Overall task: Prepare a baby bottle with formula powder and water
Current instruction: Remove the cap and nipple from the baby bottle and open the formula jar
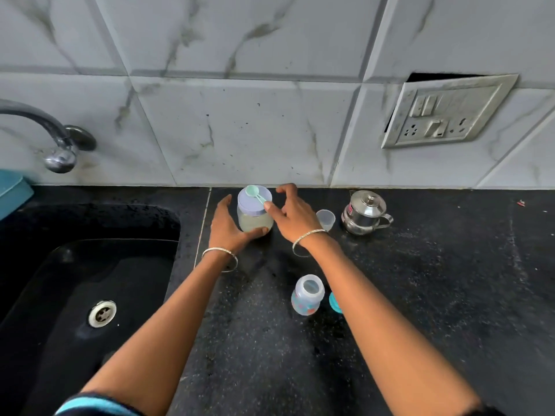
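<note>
A clear jar of pale formula powder (255, 221) with a lilac lid stands at the back of the black counter. My left hand (229, 228) grips the jar's lower side, thumb across its front. A green scoop (254, 194) lies on the lid; my right hand (289, 210) pinches the scoop's handle end at the lid's right edge. An open baby bottle (307, 295) with a printed pattern stands nearer me, under my right forearm. Its teal cap (335, 302) lies just to its right.
A small clear cup (326, 219) and a steel lidded pot (365, 212) stand right of the jar. A black sink (75, 280) with a drain fills the left; a tap (57, 145) juts from the tiled wall. A wall socket (447, 112) sits at upper right.
</note>
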A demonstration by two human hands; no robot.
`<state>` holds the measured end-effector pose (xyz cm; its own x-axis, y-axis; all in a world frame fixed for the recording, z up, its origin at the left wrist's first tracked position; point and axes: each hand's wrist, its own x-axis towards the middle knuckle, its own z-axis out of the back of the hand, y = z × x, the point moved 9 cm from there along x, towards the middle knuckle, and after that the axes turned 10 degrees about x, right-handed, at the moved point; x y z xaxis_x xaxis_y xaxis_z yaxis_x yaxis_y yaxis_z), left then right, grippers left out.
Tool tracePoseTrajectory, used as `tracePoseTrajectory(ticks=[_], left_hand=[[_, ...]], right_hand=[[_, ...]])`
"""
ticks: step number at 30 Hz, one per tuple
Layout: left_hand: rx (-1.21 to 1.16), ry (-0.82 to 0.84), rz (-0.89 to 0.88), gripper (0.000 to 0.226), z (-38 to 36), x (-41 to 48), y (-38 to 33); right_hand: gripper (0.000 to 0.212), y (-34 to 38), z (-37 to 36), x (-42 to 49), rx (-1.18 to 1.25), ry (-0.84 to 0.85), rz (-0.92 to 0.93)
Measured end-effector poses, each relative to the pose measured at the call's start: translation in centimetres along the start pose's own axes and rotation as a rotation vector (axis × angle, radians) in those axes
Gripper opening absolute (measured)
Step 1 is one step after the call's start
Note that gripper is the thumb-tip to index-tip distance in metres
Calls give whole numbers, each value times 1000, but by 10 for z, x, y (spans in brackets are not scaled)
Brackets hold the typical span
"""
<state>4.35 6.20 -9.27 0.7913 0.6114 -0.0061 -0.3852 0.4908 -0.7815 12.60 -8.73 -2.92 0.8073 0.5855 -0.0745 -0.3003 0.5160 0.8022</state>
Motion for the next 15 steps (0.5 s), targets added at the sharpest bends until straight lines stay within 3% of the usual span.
tracePoseTrajectory(ticks=[5, 10, 15], left_hand=[[-53, 7, -1, 117, -14, 11, -3], [-2, -44, -23, 94, -14, 11, -8], [10, -61, -9, 94, -4, -3, -4]], right_hand=[[56, 0, -20, 21, -44, 68, -4], [49, -1, -18, 18, 204, 52, 25], [30, 1, 4, -8, 405, -87, 103]])
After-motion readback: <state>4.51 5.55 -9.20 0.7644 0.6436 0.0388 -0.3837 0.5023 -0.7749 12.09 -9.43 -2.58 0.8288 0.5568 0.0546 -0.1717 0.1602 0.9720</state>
